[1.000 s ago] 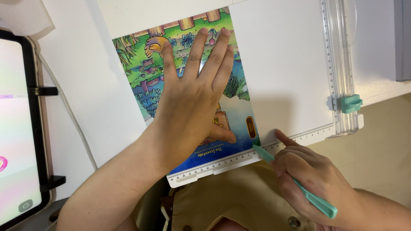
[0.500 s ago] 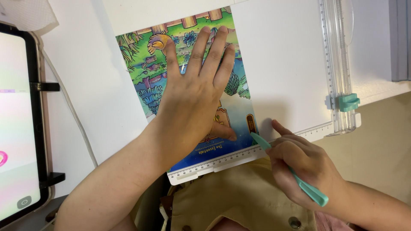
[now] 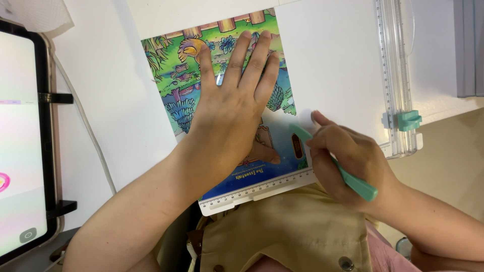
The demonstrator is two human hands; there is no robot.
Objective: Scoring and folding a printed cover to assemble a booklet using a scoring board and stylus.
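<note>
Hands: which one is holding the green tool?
The right hand grips the teal scoring tool, its tip at the colourful picture sheet's right edge. The left hand holds nothing; it lies flat, fingers spread, on that sheet.

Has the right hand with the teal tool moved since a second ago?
Yes. The right hand and its teal tool have moved up the picture sheet's right edge, away from the ruler strip at the board's near edge.

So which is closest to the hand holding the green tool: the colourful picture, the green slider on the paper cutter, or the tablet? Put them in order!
From the right hand:
1. Colourful picture, just left of it, at the green tool's tip.
2. Green slider, up to the right on the cutter rail.
3. Tablet, far off at the left edge.
</note>
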